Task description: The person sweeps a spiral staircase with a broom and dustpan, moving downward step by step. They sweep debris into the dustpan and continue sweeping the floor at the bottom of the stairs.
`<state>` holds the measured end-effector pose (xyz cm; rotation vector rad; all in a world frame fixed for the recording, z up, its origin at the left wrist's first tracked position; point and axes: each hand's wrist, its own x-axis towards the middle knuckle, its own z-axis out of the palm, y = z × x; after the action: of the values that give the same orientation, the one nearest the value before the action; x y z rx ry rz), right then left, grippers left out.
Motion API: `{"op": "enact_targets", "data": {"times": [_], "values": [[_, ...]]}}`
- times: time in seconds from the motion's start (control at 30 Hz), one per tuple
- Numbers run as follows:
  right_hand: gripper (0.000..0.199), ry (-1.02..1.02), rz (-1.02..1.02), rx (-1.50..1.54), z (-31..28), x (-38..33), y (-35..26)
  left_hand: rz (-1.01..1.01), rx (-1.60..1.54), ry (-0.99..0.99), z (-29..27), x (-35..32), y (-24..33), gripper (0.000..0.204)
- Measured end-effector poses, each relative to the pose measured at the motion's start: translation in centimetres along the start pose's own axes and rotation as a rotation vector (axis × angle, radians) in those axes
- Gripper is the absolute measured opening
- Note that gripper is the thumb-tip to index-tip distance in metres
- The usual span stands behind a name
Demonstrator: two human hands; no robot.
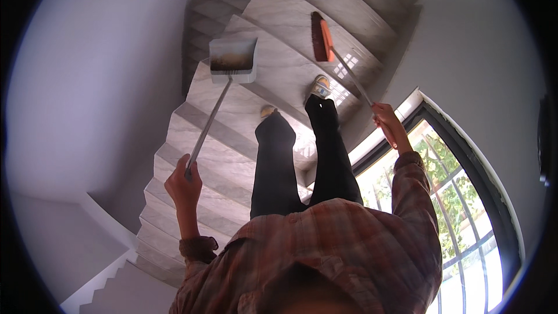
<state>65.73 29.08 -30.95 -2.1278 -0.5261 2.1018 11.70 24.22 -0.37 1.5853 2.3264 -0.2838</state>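
My left hand point(184, 182) is closed round the grey handle of a long-handled dustpan point(246, 72). The pan is pale with a row of dark teeth along one edge and something brownish inside it; it is by the open left side of the stairs, ahead of my feet. In my right hand point(386, 121) is the handle of a broom point(327, 40), gripped near its upper end. Its orange head with dark bristles is at a marble step ahead and to the right, bristles facing left. Whether the bristles touch the step I cannot tell.
Winding marble stairs point(273, 40) curve past me, with my two shoes on different steps. On the right a barred window point(447, 197) is set in the wall. A smooth pale wall point(99, 70) rises at the left, beyond the steps' open edge.
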Motion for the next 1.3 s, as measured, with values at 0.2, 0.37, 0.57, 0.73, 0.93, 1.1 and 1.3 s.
{"op": "enact_targets", "data": {"times": [0.2, 0.37, 0.57, 0.73, 0.93, 1.1, 1.3], "values": [[0.019, -0.019, -0.067, -0.09, -2.8, -4.9, -0.8, 0.022, 0.026, 0.011, 1.6, 0.6, 3.7, 0.017], [0.03, -0.049, 0.091, 0.004, -2.4, -5.8, 1.0, 0.117, 0.073, 0.035, 1.4, 1.2, 6.4, 0.016], [0.031, -0.105, 0.075, 0.142, -5.9, -3.7, 5.8, 0.186, 0.055, 0.007, 1.4, 3.9, 8.0, 0.016], [0.024, 0.148, 0.147, -0.004, -13.8, -2.7, 7.6, 0.091, 0.046, -0.103, 1.8, 5.0, 8.4, 0.017], [0.03, 0.198, 0.015, -0.21, -14.1, -4.5, 4.8, 0.178, -0.025, -0.069, 2.5, 4.9, 9.1, 0.018], [0.021, 0.106, -0.049, -0.194, -8.4, -9.1, 3.6, 0.179, -0.018, -0.084, 2.7, 4.8, 9.3, 0.017], [0.037, -0.016, 0.035, 0.164, -0.9, -9.2, 0.4, 0.227, -0.038, -0.053, 2.8, 4.9, 9.3, 0.015]]}}
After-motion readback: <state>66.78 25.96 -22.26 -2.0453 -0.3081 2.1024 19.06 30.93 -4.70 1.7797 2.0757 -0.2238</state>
